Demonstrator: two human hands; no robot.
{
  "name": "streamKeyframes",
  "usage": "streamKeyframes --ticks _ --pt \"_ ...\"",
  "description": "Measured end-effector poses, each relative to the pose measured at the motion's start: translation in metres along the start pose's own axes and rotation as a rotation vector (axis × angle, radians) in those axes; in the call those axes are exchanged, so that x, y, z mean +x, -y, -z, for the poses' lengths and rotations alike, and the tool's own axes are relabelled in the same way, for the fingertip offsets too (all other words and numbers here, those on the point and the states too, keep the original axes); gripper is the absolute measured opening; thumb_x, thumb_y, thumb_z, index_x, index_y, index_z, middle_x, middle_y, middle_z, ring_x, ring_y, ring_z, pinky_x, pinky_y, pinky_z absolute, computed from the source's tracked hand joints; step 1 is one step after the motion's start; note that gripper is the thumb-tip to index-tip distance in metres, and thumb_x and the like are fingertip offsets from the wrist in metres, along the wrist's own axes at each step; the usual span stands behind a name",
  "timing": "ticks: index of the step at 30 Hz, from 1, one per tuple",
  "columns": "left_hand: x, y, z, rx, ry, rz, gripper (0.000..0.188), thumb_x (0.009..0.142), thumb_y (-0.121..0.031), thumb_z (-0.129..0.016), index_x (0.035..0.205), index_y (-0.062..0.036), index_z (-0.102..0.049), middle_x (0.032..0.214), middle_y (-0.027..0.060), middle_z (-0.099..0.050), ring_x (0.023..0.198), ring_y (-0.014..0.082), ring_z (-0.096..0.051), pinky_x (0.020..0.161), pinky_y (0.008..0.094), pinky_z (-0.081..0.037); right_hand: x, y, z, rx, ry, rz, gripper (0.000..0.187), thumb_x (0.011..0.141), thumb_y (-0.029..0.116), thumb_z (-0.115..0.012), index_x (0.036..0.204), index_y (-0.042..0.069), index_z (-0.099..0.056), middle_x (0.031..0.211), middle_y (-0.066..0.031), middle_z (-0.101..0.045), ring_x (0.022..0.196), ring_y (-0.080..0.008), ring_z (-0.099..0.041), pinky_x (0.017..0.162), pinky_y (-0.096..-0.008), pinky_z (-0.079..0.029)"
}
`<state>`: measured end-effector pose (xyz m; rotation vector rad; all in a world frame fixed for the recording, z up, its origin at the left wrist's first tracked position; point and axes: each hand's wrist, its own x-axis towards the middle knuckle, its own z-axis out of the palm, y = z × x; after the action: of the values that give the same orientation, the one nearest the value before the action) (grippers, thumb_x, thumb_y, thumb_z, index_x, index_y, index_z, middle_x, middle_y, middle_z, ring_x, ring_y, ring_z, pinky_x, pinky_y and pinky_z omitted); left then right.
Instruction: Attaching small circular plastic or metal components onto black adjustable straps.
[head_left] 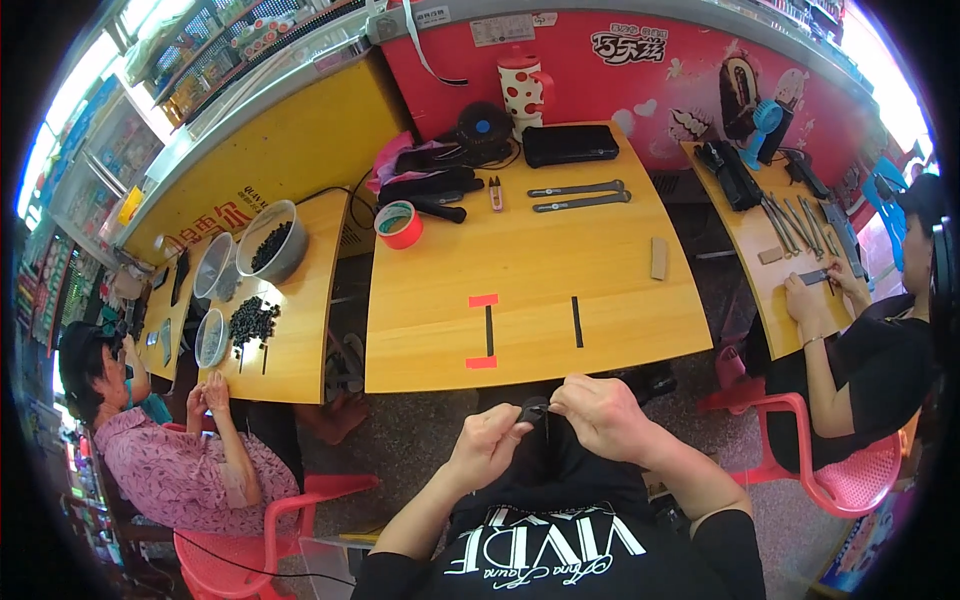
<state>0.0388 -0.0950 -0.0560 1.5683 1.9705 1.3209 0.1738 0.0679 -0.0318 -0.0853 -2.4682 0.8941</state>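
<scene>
Just off the near edge of the table (540, 372), above my lap, my two hands meet at a small black piece (533, 410). My left hand (487, 442) closes round it, with the thumb on top. My right hand (602, 414) pinches at its right end with thumb and forefinger. The fingers cover most of the piece, so its kind does not show. On the table beyond lie two short black strips (577, 322); red tape (483, 300) marks both ends of the left one.
Farther back are two dark straps (580, 201), pink thread snips (496, 195), a red tape roll (401, 228), a black case (570, 146), a fan (484, 130), a spotted tumbler (520, 90) and a brown card (659, 258). People work at side tables left and right.
</scene>
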Motion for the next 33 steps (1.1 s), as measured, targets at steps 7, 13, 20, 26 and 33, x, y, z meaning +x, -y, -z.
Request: streamKeyframes --ticks 7,13,20,26,33 --pt "0.005 -0.002 0.003 0.253 0.23 -0.088 0.01 0.086 -0.005 -0.06 0.082 -0.0006 -0.053 0.07 0.0137 -0.053 0.058 0.0321 -0.059 0.048 0.0393 -0.046 -0.001 0.008 0.013 -0.217 0.179 0.143 0.012 0.07 0.005 -0.063 0.08 0.003 -0.056 0.073 -0.0119 -0.055 0.065 -0.0292 -0.059 0.055 -0.0363 -0.048" --pt "0.003 -0.001 -0.008 0.382 0.088 -0.063 0.012 0.08 -0.001 -0.063 0.088 -0.0012 -0.054 0.071 0.0144 -0.052 0.059 0.0338 -0.058 0.048 0.0411 -0.046 -0.003 0.001 0.008 -0.273 0.198 0.082 0.018 0.075 0.015 -0.067 0.08 0.003 -0.055 0.075 -0.0134 -0.054 0.063 -0.0297 -0.057 0.054 -0.0364 -0.047" --pt "0.004 0.008 -0.002 0.157 0.162 -0.079 0.018 0.083 -0.004 -0.063 0.099 -0.0001 -0.058 0.078 0.0164 -0.055 0.067 0.0344 -0.06 0.055 0.0391 -0.049 -0.003 0.001 0.0 0.026 0.119 -0.113 0.03 0.08 0.027 -0.071 0.068 0.004 -0.055 0.065 -0.0098 -0.052 0.059 -0.0286 -0.056 0.051 -0.0377 -0.043" --pt "0.008 0.003 -0.002 -0.754 0.308 0.15 0.023 0.094 -0.013 -0.056 0.11 0.0041 -0.059 0.087 0.0061 -0.062 0.069 0.0191 -0.062 0.066 0.031 -0.052 -0.002 0.002 0.0 -0.009 0.114 -0.016 0.027 0.08 0.023 -0.071 0.066 0.006 -0.055 0.062 -0.0075 -0.051 0.057 -0.0266 -0.055 0.048 -0.0368 -0.041" --pt "0.004 0.012 -0.017 -1.203 0.318 0.588 0.03 0.099 -0.026 -0.052 0.11 -0.0001 -0.062 0.088 0.0044 -0.065 0.078 0.0095 -0.061 0.066 0.0224 -0.049 -0.006 0.003 -0.007 -0.002 0.048 -0.047 0.023 0.079 0.018 -0.071 0.067 0.006 -0.055 0.063 -0.0073 -0.052 0.056 -0.0267 -0.055 0.046 -0.0372 -0.04"
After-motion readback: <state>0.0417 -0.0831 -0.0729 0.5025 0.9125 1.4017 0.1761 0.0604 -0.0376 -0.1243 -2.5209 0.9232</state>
